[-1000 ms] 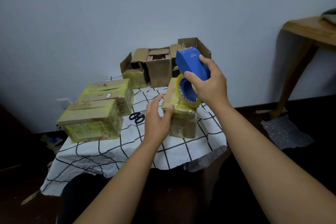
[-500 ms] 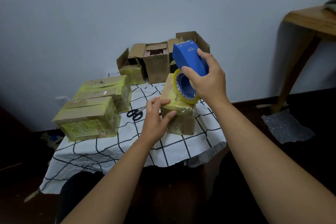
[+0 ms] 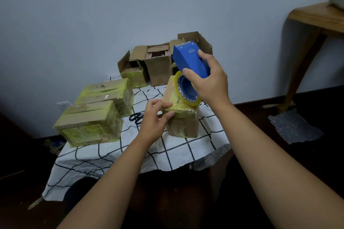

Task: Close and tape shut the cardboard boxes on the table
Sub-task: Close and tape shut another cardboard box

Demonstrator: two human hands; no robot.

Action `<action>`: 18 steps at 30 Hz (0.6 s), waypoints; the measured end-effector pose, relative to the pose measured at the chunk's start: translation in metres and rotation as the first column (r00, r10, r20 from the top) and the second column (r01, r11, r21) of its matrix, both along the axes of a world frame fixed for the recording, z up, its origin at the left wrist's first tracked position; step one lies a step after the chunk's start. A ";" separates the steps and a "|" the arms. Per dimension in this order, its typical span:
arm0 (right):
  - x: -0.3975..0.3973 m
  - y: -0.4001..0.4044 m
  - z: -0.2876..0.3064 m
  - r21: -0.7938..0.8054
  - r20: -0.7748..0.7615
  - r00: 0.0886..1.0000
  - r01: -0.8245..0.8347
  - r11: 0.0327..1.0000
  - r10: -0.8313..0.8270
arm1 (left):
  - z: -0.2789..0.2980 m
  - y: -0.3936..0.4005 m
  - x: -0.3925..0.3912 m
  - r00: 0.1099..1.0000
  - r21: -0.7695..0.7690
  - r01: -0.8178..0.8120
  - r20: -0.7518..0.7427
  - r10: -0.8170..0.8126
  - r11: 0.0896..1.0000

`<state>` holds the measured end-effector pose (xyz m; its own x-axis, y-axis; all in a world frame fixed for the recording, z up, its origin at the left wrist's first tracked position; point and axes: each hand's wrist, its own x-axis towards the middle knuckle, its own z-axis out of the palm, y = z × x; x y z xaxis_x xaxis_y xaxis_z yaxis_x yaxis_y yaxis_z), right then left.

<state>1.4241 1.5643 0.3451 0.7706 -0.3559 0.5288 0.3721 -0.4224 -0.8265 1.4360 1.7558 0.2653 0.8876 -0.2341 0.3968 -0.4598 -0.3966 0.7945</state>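
Small box (image 3: 183, 117) stands mid-tabletop (image 3: 115, 152). Left hand (image 3: 155, 119) fingers grasp its near top corner; right hand (image 3: 208, 82) clenches tape dispenser (image 3: 189, 63) above it. Risk: loose hold lets box shift, so tape wrinkles or runs askew.

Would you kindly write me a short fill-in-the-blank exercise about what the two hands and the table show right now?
1. The right hand grips a ____ tape dispenser.
2. The left hand holds the near corner of the small box that stands on the ____ cloth.
3. Black ____ lie between the left hand and the two taped boxes.

Missing words: blue; checked; scissors
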 end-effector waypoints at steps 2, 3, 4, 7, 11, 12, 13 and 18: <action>0.000 0.001 0.000 -0.016 -0.001 1.000 -0.001 1.000 0.001 | 0.003 0.004 0.003 1.000 0.049 0.005 0.007 -0.005 0.999; 0.000 0.001 0.001 -0.016 -0.002 1.000 0.000 1.000 -0.001 | 0.003 0.007 0.004 1.000 0.064 0.027 0.000 -0.027 0.998; 0.000 0.001 0.001 -0.012 -0.003 1.000 0.004 1.000 -0.004 | 0.002 0.009 0.004 0.999 0.082 0.051 -0.005 -0.051 0.995; -0.001 0.001 0.000 -0.011 0.001 1.000 0.006 1.000 -0.006 | -0.004 0.013 0.006 0.998 0.162 0.033 0.052 -0.042 0.986; 0.000 0.002 0.000 -0.033 -0.001 1.000 0.007 0.999 -0.007 | -0.003 0.012 0.005 0.998 0.231 0.007 0.058 -0.021 0.973; 0.000 0.001 0.000 -0.022 -0.002 1.000 0.010 1.000 -0.010 | -0.004 0.013 0.005 0.999 0.232 0.025 0.038 -0.035 0.972; -0.001 0.001 0.000 -0.010 -0.004 1.000 0.012 1.000 -0.012 | -0.004 0.014 0.004 0.999 0.231 0.033 0.027 -0.040 0.972; -0.002 0.002 0.003 -0.006 -0.004 1.000 0.003 1.000 -0.003 | 0.000 0.012 0.004 0.995 0.254 -0.012 0.098 -0.013 0.967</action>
<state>1.4222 1.5667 0.3483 0.7718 -0.3551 0.5274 0.3671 -0.4285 -0.8256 1.4403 1.7673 0.2657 0.8470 -0.3389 0.4095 -0.5308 -0.5791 0.6187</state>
